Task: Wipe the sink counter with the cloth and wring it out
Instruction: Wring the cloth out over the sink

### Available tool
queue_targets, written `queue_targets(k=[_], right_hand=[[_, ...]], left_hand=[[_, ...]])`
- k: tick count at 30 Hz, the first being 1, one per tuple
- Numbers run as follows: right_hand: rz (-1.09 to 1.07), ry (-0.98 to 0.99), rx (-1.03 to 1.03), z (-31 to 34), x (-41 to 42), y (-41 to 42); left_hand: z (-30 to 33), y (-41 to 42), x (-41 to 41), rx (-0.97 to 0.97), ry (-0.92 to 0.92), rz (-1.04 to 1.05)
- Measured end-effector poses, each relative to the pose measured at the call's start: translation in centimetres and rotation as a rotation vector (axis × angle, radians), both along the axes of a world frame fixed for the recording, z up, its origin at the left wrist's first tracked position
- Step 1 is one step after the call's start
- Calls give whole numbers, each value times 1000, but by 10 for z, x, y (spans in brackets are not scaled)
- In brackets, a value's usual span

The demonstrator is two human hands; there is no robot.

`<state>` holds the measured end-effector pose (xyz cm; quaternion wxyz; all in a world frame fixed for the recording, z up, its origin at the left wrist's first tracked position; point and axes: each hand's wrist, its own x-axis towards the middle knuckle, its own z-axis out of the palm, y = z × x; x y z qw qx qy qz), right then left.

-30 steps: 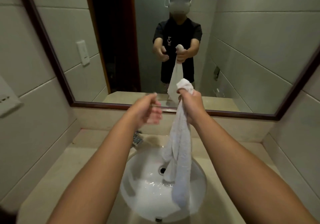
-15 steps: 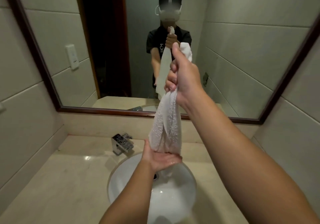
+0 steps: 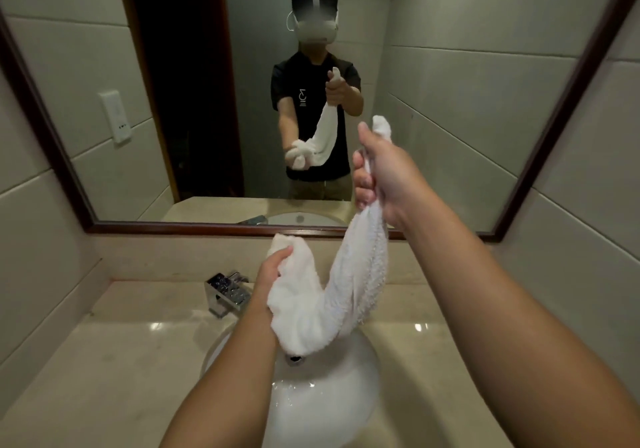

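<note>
Here, white cloth (image 3: 349,285) slung in a U above the sink (image 3: 332,395), right hand (image 3: 384,177) gripping the upper end – left hand (image 3: 273,269) gripping the lower end, hands apart.

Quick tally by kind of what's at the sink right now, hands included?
Hands: 2, left hand and right hand, both gripping the cloth
Cloths: 1, white cloth
Basins: 1, white basin
Faucets: 1, chrome faucet
Mirrors: 1, mirror
Total: 6
</note>
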<state>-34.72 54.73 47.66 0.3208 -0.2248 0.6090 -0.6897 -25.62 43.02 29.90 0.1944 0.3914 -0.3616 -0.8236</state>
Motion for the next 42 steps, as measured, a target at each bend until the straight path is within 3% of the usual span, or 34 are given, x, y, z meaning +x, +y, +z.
queue_targets(k=[3, 5, 9, 13, 15, 16, 19, 21, 24, 26, 27, 29, 32, 35, 39, 42], right_hand=[[-32, 76, 76, -25, 2, -3], [-72, 168, 130, -36, 8, -6], [-173, 423, 174, -57, 11, -19], [-124, 501, 122, -67, 14, -32], [-102, 388, 134, -62, 13, -45], [-76, 238, 131, -57, 11, -51], [128, -127, -56, -47, 5, -52], [210, -162, -86, -42, 2, -43], [79, -142, -126, -52, -16, -24], [-145, -197, 45, -95, -29, -6], [-187, -315, 169, -129, -30, 5], [-67, -641, 278, -198, -16, 21], [261, -1015, 86, -241, 14, 11], [342, -1045, -246, -217, 31, -10], [236, -980, -373, -197, 40, -27], [148, -967, -425, -191, 39, -35]], left_hand=[[7, -25, -1, -48, 247, -128], [23, -19, -8, -197, 402, -133], [56, -7, -9, -351, 519, -97], [82, 9, -11, -401, 615, -173], [89, 14, -11, -478, 649, -285], [90, 14, -11, -561, 626, -318], [92, 17, -11, -748, 497, -234], [91, 20, -13, -740, 469, -65], [91, 16, -17, -708, 406, 159], [92, 9, -16, -720, 407, 179], [94, 5, -15, -742, 428, 163], [97, -3, -14, -781, 452, 133], [96, -6, -14, -771, 464, 96], [91, -2, -7, -717, 483, 85], [89, -9, 4, -596, 544, 132], [90, -19, 12, -652, 422, 332]])
